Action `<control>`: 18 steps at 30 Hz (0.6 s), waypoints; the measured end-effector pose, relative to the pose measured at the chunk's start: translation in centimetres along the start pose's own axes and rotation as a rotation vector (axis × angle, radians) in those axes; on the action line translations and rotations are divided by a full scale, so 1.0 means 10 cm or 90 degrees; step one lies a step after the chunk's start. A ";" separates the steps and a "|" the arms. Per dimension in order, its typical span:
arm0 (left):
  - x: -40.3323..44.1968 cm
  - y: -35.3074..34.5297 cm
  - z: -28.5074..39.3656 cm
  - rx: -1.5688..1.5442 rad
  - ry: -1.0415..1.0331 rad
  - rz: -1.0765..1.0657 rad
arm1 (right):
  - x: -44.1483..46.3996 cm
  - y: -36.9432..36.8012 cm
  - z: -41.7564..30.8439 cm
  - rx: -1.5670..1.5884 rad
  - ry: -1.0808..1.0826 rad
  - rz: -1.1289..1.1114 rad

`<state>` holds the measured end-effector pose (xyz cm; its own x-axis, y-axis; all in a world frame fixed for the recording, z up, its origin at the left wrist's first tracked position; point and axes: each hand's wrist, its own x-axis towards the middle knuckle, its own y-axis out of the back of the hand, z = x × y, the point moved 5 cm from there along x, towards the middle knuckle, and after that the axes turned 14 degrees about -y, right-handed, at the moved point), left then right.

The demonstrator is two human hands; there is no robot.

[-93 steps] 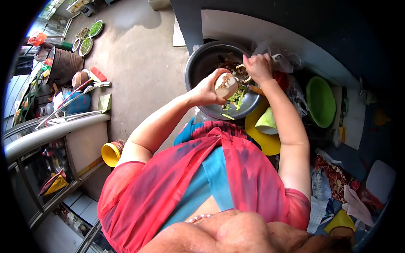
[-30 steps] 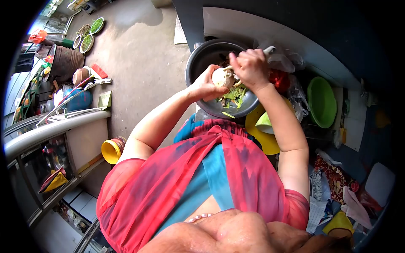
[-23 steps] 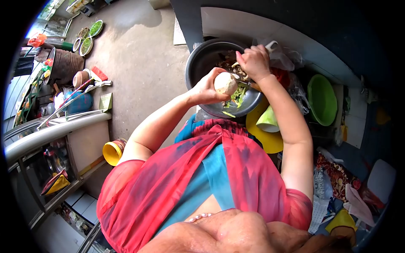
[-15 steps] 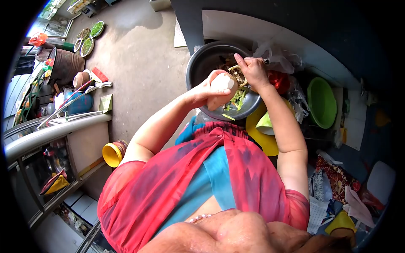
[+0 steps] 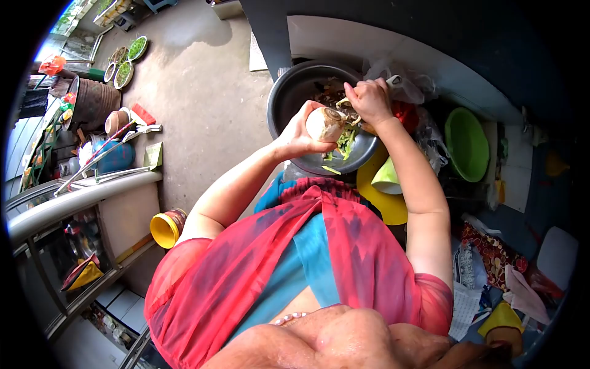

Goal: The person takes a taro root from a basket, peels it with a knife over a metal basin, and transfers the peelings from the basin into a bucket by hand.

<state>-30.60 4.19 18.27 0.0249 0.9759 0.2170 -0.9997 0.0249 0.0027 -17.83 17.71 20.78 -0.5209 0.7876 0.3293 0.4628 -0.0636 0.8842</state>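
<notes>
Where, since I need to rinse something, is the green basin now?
In the head view, the green basin is right of the right hand, beside the clear plastic bag.

Daylit greyish floor (image 5: 203,92) beside dark wall (image 5: 399,21) with pale strip (image 5: 332,37)

I'm scanning now, and I can't read any lettering: the marks on the pale sheet (image 5: 465,313), near right, come through too small, and the yellow tub (image 5: 164,230) on the left shows me only blurred patterning.
</notes>
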 end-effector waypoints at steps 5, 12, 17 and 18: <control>0.01 0.06 -0.05 0.117 0.054 0.056 | 0.01 0.33 -0.42 0.083 0.031 0.020; -0.02 -0.01 0.02 0.089 0.005 0.037 | 0.06 0.00 -0.07 -0.036 0.022 -0.020; -0.01 0.07 0.04 0.024 0.010 0.106 | 0.02 0.13 -0.07 0.136 -0.125 -0.045; -0.01 0.09 0.01 0.022 0.017 0.112 | 0.04 0.25 -0.19 0.168 -0.121 -0.028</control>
<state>-31.49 4.09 18.36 -0.1503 0.9700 0.1911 -0.9882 -0.1533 0.0008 -18.25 16.71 23.77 -0.4129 0.8878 0.2032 0.6253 0.1141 0.7720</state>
